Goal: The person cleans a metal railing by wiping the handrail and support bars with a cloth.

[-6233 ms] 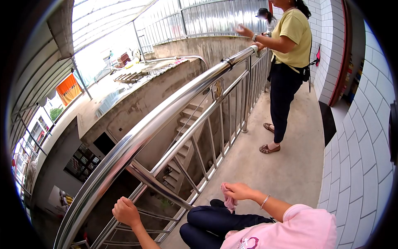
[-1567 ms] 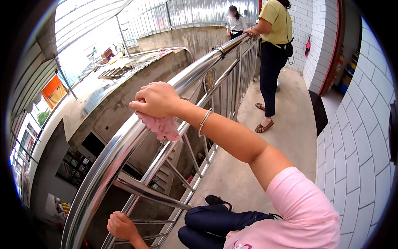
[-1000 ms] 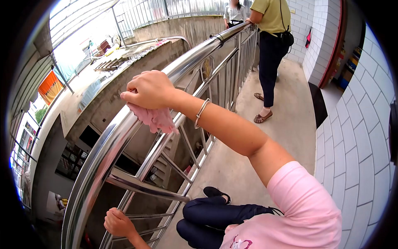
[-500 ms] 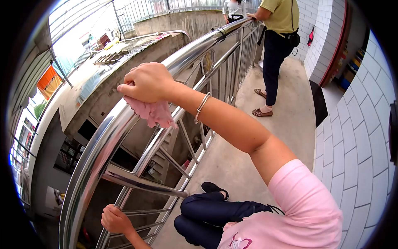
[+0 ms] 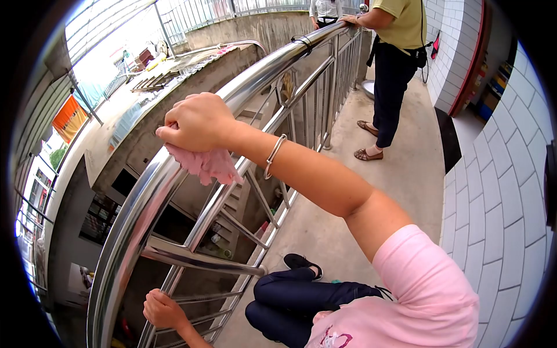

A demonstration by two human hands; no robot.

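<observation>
My right hand [image 5: 199, 123] is closed round a crumpled pink cloth [image 5: 206, 165] and presses it onto the thick top rail [image 5: 251, 85] of the stainless steel railing. Part of the cloth hangs below the rail on the walkway side. A metal bangle sits on my right wrist. Lower down, my left hand [image 5: 163, 308] is wrapped round a thinner lower bar [image 5: 172, 277] of the same railing. A dark tie [image 5: 303, 44] is looped round the top rail farther along.
A person in a yellow shirt [image 5: 400, 26] stands at the railing ahead, one hand on it. Another person in white [image 5: 326, 9] is beyond. A basin [image 5: 368, 88] lies on the floor. White tiled wall [image 5: 493, 214] runs along the right; stairs descend below the railing.
Since the earliest frame, my right hand has come up from near my knees with the cloth onto the top rail. Lately it has slid slightly left and nearer along the rail.
</observation>
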